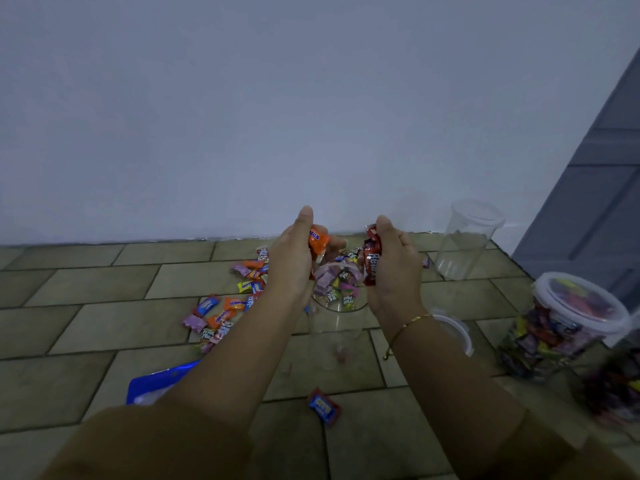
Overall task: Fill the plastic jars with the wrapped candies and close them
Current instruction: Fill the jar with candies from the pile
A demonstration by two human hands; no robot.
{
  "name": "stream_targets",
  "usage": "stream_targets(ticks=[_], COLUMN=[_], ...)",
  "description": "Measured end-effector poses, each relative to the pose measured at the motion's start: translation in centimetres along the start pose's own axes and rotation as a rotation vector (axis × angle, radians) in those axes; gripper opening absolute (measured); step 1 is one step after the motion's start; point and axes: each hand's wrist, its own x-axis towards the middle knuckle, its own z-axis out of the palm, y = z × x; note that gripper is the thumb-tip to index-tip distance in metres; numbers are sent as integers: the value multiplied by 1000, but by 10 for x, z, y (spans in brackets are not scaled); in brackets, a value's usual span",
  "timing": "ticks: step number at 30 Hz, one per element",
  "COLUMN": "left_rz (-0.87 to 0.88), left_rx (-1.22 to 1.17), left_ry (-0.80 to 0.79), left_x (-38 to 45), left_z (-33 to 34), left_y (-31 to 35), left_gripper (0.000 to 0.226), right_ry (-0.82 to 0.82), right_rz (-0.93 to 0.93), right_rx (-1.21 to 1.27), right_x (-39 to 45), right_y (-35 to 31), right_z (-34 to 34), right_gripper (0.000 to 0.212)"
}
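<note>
Hands point(294, 258) gripping candies point(372, 261) above jar point(337, 303)

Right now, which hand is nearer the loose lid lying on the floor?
Right. The right hand holds a red candy just above and left of the lid; the left hand is farther, across the open jar.

Orange candy point(318, 241); dark red candy point(372, 260); blue wrapper point(322, 405) on olive-tan floor tiles point(104, 327); pale wall point(242, 116).

Brown sleeves point(156, 441); thin gold bracelet point(412, 322) on right wrist
</note>
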Motion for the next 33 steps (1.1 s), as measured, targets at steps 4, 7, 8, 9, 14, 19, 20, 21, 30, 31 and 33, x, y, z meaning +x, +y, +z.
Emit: stream_targets(ticks=[4,7,8,9,14,19,20,21,30,31,33], left_rz=[-3,-4,0,4,-3,-4,0,4,-29,-37,-56], left_rx=[-7,-20,-9,7,39,54,59,66,-18,-40,-72], left_ry=[-52,-133,-148,-161,-199,-196,-196,-196,-125,-120,-120], left_x=[-4,-8,-8,-9,-13,-14,-13,-13,-5,-4,-3], left_z=[-4,-7,-8,-9,-9,-10,-11,-11,-15,-16,-18], left_y=[3,3,3,3,7,7,7,7,0,0,0], left_gripper=[35,16,10,9,11,21,23,24,43,42,34], right_ry=[10,27,30,33,59,103,107,111,133,123,95], right_rz=[-10,-48,-58,-66,-141,-160,-170,-180,-223,-229,-242], right_rx=[-14,-58,-70,-80,-165,-187,-193,-199,-301,-317,-330], right_x=[-6,-7,-7,-8,-16,-20,-20,-21,-22,-22,-22], right_y=[1,3,3,3,1,2,1,1,3,3,3], right_z=[2,2,3,3,6,9,9,10,12,12,14], right_gripper=[22,23,23,23,25,25,25,25,27,27,26])
